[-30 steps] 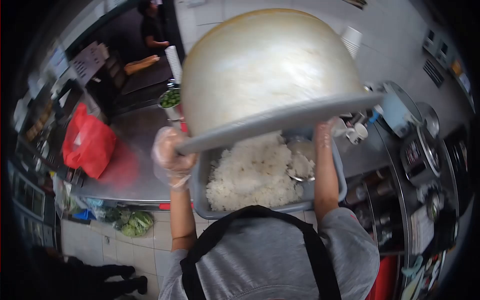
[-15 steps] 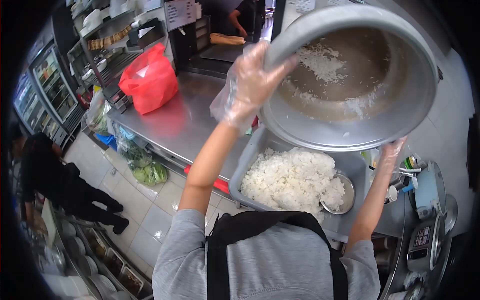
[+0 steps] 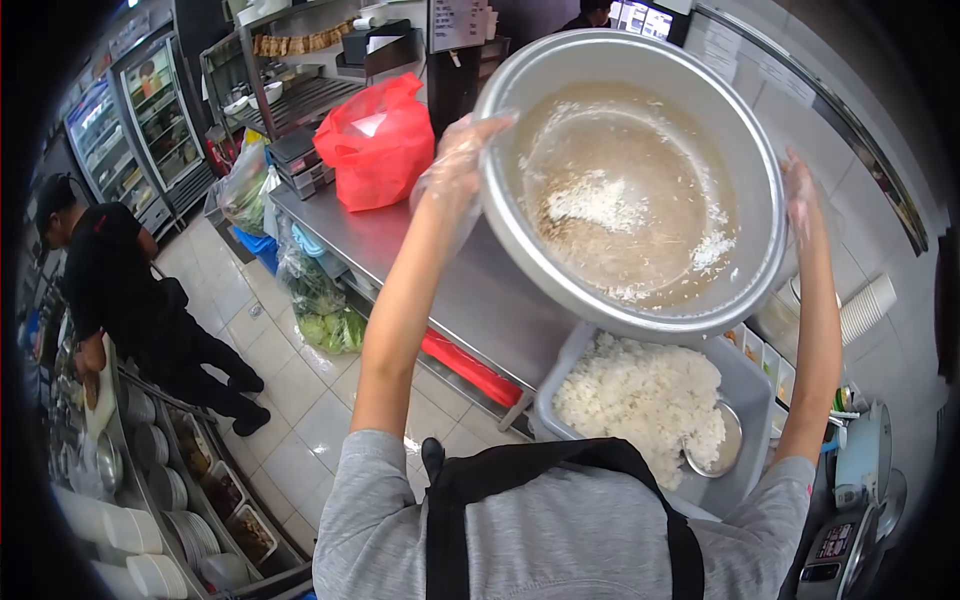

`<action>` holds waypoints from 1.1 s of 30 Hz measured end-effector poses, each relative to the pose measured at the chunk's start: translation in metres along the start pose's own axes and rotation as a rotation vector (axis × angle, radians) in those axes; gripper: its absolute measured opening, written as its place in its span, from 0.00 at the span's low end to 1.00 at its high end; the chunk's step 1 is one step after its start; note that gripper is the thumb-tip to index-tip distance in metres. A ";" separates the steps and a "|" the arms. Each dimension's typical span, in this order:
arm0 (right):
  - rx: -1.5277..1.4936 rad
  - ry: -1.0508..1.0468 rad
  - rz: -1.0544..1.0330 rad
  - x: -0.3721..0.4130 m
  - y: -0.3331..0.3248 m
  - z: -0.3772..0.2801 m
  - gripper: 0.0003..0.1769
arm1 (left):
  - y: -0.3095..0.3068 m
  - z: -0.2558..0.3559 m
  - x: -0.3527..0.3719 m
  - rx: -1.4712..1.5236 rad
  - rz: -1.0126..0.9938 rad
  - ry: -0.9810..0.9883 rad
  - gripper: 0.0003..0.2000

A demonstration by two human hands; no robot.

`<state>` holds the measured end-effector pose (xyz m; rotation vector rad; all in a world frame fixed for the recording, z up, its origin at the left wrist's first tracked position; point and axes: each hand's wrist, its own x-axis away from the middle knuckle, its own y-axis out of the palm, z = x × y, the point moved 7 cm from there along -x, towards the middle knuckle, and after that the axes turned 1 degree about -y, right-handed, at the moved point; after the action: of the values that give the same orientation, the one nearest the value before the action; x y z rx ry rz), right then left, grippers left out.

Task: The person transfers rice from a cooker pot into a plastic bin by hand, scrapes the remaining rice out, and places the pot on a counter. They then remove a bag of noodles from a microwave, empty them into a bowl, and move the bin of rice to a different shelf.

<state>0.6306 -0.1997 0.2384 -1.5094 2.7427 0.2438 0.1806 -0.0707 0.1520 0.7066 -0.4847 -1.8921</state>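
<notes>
Both my hands, in clear plastic gloves, hold a large metal rice pot [image 3: 690,130] up in front of me, its mouth tilted toward me. My left hand [image 3: 462,160] grips the rim at the pot's left, and my right hand [image 3: 800,190] is against its right side. Loose grains and a clump of rice [image 3: 598,200] stick to the brownish bottom inside. Below the pot, a grey plastic tub [image 3: 552,412] holds a big heap of cooked white rice [image 3: 640,395]. A metal bowl [image 3: 728,445] with rice in it lies tilted at the heap's right.
A red plastic bag [image 3: 375,145] stands on the steel counter [image 3: 345,235] to the left. Bagged greens [image 3: 325,310] hang beside the counter. A co-worker in black [image 3: 145,290] stands at a left-hand station. Stacked cups [image 3: 866,308] and a rice cooker [image 3: 835,550] are at right.
The pot has swung to a more level position, with its inside now facing me more fully. My right hand has risen from the pot's lower edge to its right side. The view has shifted.
</notes>
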 end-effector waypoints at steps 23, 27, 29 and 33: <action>1.518 -0.758 -0.521 -0.036 0.314 0.335 0.10 | -0.388 -0.006 0.090 -0.038 0.478 -0.329 0.16; 1.651 -0.683 -0.516 -0.024 0.328 0.310 0.09 | -0.387 -0.015 0.083 -0.114 0.473 -0.302 0.16; 1.270 -0.945 -0.227 0.032 0.364 0.236 0.11 | -0.379 -0.018 0.079 -0.167 0.471 -0.277 0.20; 1.742 -0.569 -0.909 0.007 0.390 0.392 0.10 | -0.375 -0.031 0.086 -0.164 0.594 -0.226 0.22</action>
<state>0.2706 0.0534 -0.0967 -1.3111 0.7668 -1.1204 -0.0808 0.0012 -0.1229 0.2019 -0.5967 -1.4284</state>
